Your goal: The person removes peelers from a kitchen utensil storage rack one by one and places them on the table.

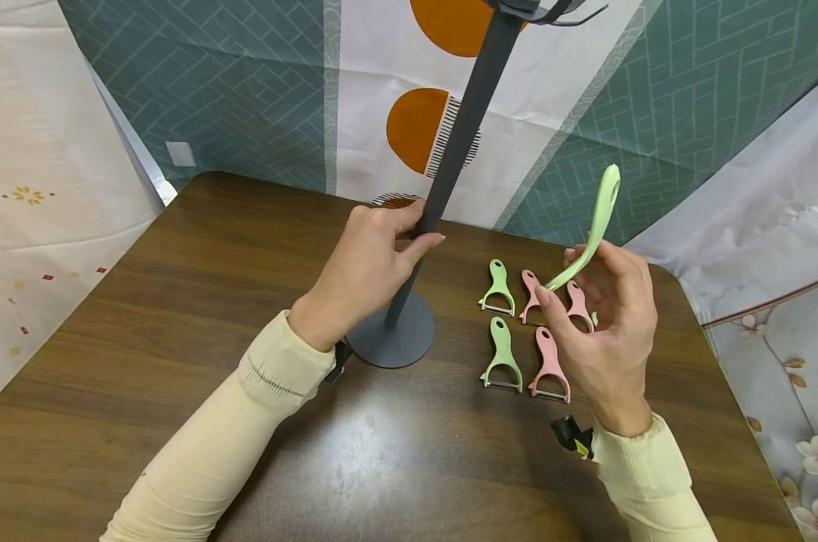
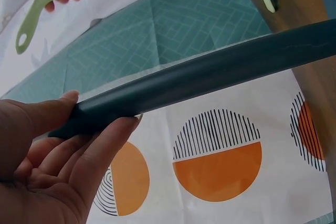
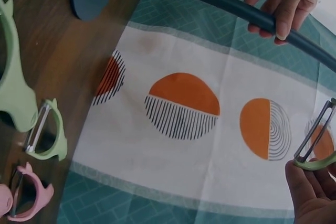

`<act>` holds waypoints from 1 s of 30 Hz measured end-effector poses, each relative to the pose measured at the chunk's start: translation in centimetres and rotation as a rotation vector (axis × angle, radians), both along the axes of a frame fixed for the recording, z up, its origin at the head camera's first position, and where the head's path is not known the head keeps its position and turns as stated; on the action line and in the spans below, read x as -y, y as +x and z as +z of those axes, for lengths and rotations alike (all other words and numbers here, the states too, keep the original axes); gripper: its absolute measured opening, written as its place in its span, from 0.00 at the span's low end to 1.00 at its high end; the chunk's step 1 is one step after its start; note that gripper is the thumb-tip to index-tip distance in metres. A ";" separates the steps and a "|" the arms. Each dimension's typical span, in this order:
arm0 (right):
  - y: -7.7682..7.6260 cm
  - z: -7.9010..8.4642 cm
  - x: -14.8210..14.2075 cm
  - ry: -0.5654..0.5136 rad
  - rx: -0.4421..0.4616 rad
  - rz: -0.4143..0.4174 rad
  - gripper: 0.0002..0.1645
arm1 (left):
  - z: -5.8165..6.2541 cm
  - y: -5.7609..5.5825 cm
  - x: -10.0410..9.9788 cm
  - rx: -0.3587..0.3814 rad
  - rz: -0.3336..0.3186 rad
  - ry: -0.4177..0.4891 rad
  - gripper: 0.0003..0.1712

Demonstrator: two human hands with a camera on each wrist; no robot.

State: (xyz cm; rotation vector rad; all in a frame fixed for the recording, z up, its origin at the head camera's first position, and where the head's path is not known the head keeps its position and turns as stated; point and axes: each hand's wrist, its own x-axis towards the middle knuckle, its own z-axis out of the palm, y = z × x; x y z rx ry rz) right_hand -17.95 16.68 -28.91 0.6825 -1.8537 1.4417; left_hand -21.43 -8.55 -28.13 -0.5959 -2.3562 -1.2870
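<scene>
My left hand [image 1: 364, 267] grips the dark grey pole [image 1: 466, 124] of a stand, thumb on one side and fingers on the other. The round base [image 1: 402, 346] of the stand rests on the table. In my right hand [image 1: 615, 324] a light green peeler [image 1: 603, 207] is pinched near its head, its handle pointing up. The right wrist view shows the metal blade [image 3: 314, 129] of that peeler above the fingertips. Below and left of this hand lie green peelers [image 1: 501, 354] and pink peelers [image 1: 549, 361], some partly hidden by the hand.
Curved hooks [image 1: 551, 13] stick out from the pole's top, cut off by the frame edge. Behind the brown wooden table [image 1: 199, 248] hangs a patterned cloth [image 1: 246, 90]. A flowered white cloth [image 1: 788, 316] hangs along the right side.
</scene>
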 end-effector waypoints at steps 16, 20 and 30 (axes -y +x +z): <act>0.1 -1.6 -1.8 0.061 0.046 -0.065 0.34 | 0.0 0.1 0.2 0.026 0.013 -0.003 0.21; 0.2 -1.9 -2.0 0.064 0.050 -0.061 0.34 | 0.0 0.1 0.3 0.033 0.006 0.006 0.22; 0.4 -2.4 -2.4 0.081 0.061 -0.067 0.32 | 0.1 0.1 0.3 0.026 -0.003 0.014 0.21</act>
